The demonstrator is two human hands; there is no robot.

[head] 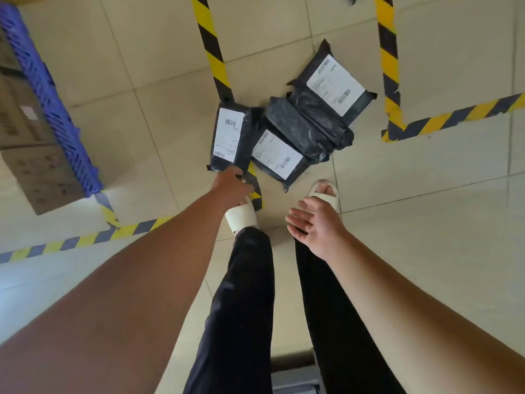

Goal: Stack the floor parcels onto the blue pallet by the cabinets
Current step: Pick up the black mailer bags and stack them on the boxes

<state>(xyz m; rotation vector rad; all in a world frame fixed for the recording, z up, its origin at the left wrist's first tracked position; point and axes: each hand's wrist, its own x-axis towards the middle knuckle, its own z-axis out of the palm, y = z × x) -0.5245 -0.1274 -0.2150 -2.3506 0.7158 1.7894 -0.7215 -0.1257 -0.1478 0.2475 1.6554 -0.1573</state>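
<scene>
Three black plastic parcels with white labels lie together on the tiled floor. My left hand (231,184) grips the near edge of the left parcel (230,136). Beside it lies the middle parcel (279,155), and the far parcel (326,95) rests partly over it. Above my right foot, my right hand (314,227) hovers palm up with fingers spread, holding nothing. The blue pallet (48,95) runs along the left edge, with cardboard boxes (25,129) on it.
Yellow-and-black hazard tape (211,49) crosses the floor under the parcels, with more tape at right (387,64) and at lower left. My legs and white slippers (241,216) stand just in front of the parcels. A grey object (295,379) sits at the bottom edge.
</scene>
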